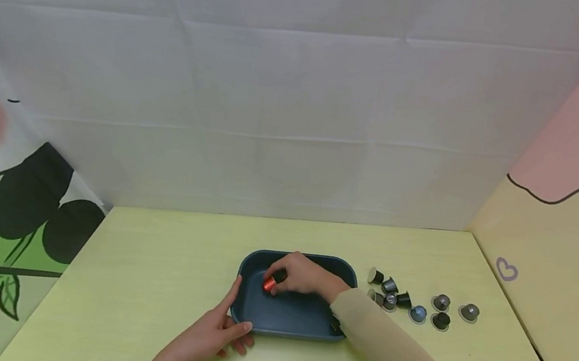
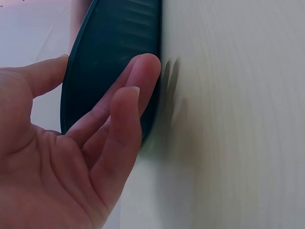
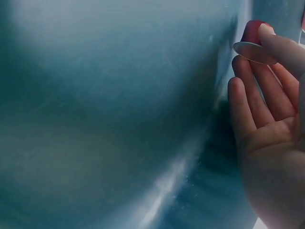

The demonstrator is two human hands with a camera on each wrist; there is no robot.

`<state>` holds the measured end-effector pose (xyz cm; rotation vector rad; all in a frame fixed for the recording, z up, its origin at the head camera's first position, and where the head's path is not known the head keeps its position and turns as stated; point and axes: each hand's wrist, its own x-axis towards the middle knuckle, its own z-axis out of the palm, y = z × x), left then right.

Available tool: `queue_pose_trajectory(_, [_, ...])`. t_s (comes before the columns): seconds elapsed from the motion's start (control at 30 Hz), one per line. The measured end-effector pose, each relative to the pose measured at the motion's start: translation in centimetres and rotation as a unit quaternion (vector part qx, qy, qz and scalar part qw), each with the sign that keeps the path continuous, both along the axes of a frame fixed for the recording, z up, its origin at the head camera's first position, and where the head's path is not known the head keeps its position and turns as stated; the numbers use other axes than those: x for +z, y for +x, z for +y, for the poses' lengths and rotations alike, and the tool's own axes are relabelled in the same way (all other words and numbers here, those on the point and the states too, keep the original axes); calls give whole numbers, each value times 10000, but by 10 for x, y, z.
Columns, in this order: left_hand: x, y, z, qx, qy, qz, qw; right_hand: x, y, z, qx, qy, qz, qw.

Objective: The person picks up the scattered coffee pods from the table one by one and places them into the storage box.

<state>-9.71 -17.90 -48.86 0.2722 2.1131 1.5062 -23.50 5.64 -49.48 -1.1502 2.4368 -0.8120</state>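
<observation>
My right hand (image 1: 301, 275) pinches a red coffee capsule (image 3: 253, 32) between thumb and fingers, over the inside of a dark blue-green tray (image 1: 288, 323). Its pale foil lid (image 3: 255, 53) shows in the right wrist view. A dark spot shows right beside the red capsule in the head view. My left hand (image 1: 207, 336) rests against the tray's near left corner, its digits fairly straight along the outer wall (image 2: 119, 38). Inside the tray, a dark capsule (image 1: 335, 324) peeks out at the near right corner, partly hidden by my right sleeve.
Right of the tray, several capsules lie on the pale wooden table (image 1: 165, 261). Among them are a blue capsule (image 1: 417, 314), a black capsule (image 1: 441, 321) and a grey capsule (image 1: 469, 313). A white cloth wall (image 1: 280, 83) stands behind, with printed panels at both sides.
</observation>
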Motion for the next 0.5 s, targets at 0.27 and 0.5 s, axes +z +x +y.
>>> queue_pose_trajectory(0.27, [1,1,-1,-35,86,0,10000,1,1,-2,52,-68,-116,9999])
queue_pose_trajectory(0.5, [-1,1,-1,-31,107,-18,9999,1,1,0,21,-250,-323,9992])
